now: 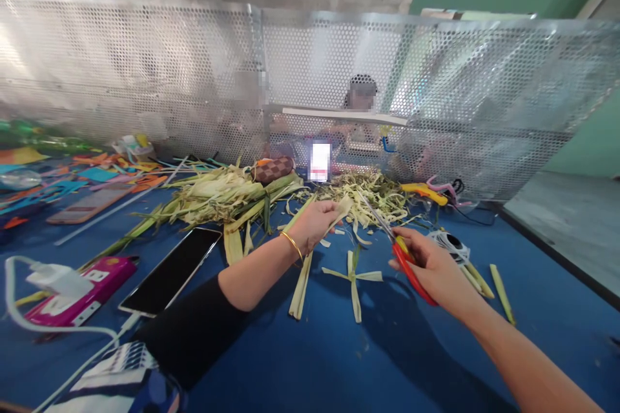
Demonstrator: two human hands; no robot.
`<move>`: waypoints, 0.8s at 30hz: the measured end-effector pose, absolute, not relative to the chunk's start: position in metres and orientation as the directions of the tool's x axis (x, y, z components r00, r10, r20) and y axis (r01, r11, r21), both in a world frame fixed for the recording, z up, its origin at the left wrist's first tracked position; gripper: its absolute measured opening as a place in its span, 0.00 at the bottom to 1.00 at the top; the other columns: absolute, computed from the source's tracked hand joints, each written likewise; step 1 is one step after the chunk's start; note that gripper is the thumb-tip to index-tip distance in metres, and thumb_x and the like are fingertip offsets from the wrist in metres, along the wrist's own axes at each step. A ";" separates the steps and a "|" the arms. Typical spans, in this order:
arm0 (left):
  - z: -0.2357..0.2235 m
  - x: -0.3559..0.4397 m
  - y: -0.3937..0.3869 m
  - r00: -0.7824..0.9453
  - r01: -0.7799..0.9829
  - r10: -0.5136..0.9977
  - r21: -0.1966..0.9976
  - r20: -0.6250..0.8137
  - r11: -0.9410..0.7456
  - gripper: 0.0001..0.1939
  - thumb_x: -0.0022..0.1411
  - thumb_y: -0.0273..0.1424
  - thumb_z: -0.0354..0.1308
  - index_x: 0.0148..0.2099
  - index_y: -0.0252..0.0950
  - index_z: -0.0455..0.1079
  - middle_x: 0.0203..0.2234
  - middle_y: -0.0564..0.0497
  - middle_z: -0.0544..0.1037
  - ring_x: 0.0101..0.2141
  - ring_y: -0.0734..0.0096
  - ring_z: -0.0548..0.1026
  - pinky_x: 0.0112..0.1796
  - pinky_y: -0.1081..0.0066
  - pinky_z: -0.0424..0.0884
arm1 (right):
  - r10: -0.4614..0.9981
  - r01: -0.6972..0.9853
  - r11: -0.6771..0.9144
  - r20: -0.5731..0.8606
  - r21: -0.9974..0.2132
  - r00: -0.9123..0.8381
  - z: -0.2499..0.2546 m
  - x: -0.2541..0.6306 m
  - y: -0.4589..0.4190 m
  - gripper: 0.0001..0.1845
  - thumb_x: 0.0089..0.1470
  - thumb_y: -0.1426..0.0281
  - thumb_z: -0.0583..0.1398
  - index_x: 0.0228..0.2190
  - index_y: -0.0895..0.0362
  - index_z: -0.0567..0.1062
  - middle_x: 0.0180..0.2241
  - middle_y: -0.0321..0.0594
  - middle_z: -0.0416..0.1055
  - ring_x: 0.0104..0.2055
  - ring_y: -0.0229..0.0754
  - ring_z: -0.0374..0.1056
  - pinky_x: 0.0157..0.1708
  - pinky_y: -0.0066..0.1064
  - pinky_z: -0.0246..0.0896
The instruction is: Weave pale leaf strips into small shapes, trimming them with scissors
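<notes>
My left hand (314,226) pinches a pale, flat strip of dried leaf, perhaps corn husk (345,208), over the blue table. My right hand (429,264) is wrapped around red-and-yellow-handled scissors (409,271). Their metal blades point up and left, a little to the right of the strip. Below and between both hands lies a cross of folded husk strips (352,276). A longer folded strip (301,290) runs down the table under my left wrist. Shredded trimmings (372,203) are heaped just beyond my hands.
A husk pile (217,193) and a checkered case (274,170) lie at back left. A phone (172,271) and a magenta power strip (80,293) with cables are left. A yellow glue gun (426,192) and wire coil (450,245) lie right. A perforated metal screen (194,77) stands behind; a person sits beyond.
</notes>
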State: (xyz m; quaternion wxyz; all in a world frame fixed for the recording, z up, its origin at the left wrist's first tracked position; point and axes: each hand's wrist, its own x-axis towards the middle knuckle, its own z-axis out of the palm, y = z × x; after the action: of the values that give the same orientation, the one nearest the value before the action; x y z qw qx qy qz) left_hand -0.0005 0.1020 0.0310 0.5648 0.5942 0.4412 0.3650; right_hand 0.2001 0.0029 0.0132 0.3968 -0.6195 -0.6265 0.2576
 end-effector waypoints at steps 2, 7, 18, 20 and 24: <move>0.029 0.000 0.102 0.350 0.093 0.936 0.996 -0.044 0.012 0.08 0.58 0.28 0.53 0.26 0.34 0.67 0.17 0.58 0.66 0.14 0.85 0.56 0.17 0.79 0.49 | 0.984 0.622 0.072 0.156 -0.780 0.081 0.009 0.204 -0.002 0.33 0.38 0.59 0.64 0.48 0.54 0.67 0.32 0.37 0.73 0.33 0.44 0.70 0.37 0.35 0.68; 0.024 0.002 0.095 0.347 0.089 0.937 0.993 0.045 -0.080 0.17 0.58 0.38 0.55 0.21 0.35 0.63 0.12 0.58 0.62 0.13 0.84 0.52 0.17 0.77 0.46 | 0.983 0.691 0.031 0.146 -0.722 0.108 0.005 0.213 -0.011 0.32 0.40 0.59 0.64 0.48 0.53 0.69 0.37 0.39 0.74 0.38 0.47 0.71 0.41 0.38 0.66; 0.018 0.013 0.082 0.295 0.013 0.955 1.000 0.015 -0.019 0.12 0.54 0.36 0.60 0.24 0.34 0.70 0.10 0.60 0.60 0.13 0.84 0.55 0.16 0.78 0.48 | 0.975 0.745 0.093 0.214 -0.661 0.067 0.000 0.209 -0.011 0.27 0.44 0.61 0.61 0.48 0.55 0.73 0.39 0.42 0.75 0.40 0.48 0.70 0.43 0.39 0.65; 0.019 0.014 0.080 0.290 0.024 0.957 1.000 -0.006 -0.001 0.12 0.55 0.35 0.60 0.24 0.34 0.69 0.10 0.60 0.60 0.13 0.84 0.54 0.16 0.79 0.47 | 0.974 0.739 0.098 0.216 -0.667 0.065 -0.001 0.210 -0.011 0.27 0.45 0.61 0.61 0.48 0.55 0.73 0.38 0.42 0.75 0.38 0.48 0.71 0.41 0.40 0.66; 0.021 0.015 0.078 0.282 0.054 0.959 0.998 -0.036 0.022 0.11 0.58 0.31 0.58 0.24 0.34 0.69 0.09 0.61 0.60 0.12 0.85 0.54 0.15 0.80 0.47 | 0.972 0.732 0.110 0.228 -0.673 0.064 -0.004 0.212 -0.009 0.25 0.46 0.61 0.61 0.48 0.55 0.74 0.37 0.41 0.76 0.38 0.48 0.71 0.41 0.40 0.66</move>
State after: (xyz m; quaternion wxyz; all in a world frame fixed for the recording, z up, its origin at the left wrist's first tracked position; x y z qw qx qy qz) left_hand 0.0146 0.0783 0.0207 0.5609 0.5713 0.4431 0.4032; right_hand 0.2116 -0.0094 -0.0040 0.3427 -0.6437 -0.6615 0.1751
